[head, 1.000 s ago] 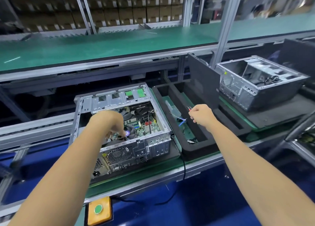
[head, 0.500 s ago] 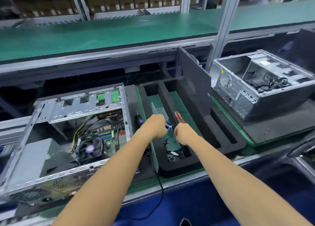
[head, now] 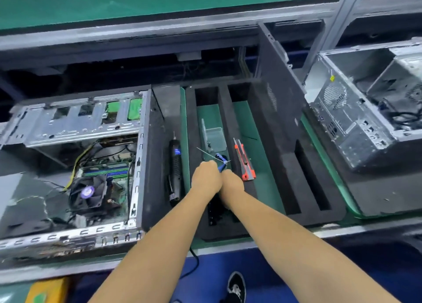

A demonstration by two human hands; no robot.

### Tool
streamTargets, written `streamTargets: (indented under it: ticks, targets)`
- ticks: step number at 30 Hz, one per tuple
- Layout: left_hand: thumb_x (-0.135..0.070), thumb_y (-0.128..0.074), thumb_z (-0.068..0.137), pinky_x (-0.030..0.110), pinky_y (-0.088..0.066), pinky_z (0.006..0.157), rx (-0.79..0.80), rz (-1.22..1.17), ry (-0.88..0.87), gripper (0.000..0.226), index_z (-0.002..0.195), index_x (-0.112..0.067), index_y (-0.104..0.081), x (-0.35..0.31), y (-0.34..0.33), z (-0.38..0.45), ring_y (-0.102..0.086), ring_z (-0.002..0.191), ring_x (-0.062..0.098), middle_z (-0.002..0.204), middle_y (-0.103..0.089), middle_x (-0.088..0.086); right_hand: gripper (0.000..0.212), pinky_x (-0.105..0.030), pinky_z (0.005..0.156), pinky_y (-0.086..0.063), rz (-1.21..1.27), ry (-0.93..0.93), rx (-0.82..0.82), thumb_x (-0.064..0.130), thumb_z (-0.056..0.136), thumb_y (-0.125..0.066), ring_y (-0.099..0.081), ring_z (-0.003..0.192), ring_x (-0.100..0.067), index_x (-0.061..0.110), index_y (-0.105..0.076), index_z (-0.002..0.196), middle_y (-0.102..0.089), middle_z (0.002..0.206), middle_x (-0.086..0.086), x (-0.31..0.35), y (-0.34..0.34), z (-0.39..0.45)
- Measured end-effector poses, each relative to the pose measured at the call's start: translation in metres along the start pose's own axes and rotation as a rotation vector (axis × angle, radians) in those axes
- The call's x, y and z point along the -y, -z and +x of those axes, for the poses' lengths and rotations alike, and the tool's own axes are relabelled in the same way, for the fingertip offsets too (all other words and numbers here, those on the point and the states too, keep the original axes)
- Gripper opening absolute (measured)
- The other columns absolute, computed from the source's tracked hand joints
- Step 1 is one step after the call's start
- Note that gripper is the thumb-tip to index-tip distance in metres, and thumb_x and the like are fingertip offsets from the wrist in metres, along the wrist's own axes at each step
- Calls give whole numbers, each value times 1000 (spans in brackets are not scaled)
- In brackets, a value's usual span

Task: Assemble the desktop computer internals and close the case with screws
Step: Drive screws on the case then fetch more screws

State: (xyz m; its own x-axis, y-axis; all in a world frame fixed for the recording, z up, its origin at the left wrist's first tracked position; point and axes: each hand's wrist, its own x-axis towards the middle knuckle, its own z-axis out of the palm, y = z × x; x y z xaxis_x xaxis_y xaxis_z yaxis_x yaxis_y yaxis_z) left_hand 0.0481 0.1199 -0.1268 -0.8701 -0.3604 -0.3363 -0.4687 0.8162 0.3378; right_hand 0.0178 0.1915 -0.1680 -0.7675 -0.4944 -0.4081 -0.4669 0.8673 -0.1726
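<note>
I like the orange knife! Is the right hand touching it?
Apart. In the head view, the right hand sits just left of the orange utility knife, with a strip of black foam tray showing between them; it is pressed against the left hand instead.

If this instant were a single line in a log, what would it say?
hands: left hand and right hand together over foam tray | held: blue-handled tool | case: open | electric screwdriver: lying untouched

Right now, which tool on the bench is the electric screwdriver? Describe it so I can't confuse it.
Start at the open computer case on the left and move right to the black foam tray. The electric screwdriver lies on the foam between them, left of both hands. It is slim and black with a blue band, unlike the red-and-grey utility knife to the right.
</note>
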Motion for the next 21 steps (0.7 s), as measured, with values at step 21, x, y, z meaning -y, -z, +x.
streamTargets:
  ticks: [21]
  targets:
    - [-10, -50, 87, 30, -31, 48, -46, -196, 133, 23, 68, -13, -37, 11, -9, 9, -40, 60, 18, 71, -42, 2, 32, -29, 93, -48, -21, -78, -32, 9, 103, -40, -57, 116, -23, 3, -43, 135, -43, 136, -16, 5, -39, 25]
